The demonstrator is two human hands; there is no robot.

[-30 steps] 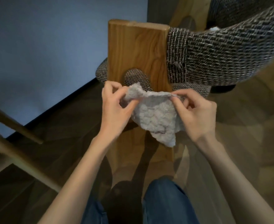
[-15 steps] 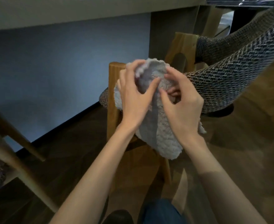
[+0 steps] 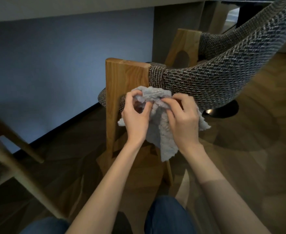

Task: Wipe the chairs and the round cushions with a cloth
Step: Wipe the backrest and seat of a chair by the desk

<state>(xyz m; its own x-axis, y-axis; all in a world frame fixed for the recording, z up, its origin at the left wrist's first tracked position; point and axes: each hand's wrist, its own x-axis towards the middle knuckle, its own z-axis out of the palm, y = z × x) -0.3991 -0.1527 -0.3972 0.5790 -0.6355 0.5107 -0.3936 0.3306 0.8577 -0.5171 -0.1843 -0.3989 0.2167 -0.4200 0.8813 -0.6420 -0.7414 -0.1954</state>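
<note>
Bunching up the fluffy grey cloth (image 3: 162,137), left hand (image 3: 135,122) and right hand (image 3: 183,120) both pinch it with curled fingers, right in front of the chair's wooden post (image 3: 122,78). Woven backrest (image 3: 214,81) curves off right, round cushion (image 3: 102,98) peeks out behind the post, blue wall (image 3: 54,56) beyond.

You've got one head cam, worn high, tilted forward-down, sitting close above the chair (image 3: 125,76) and wood floor (image 3: 250,168).
</note>
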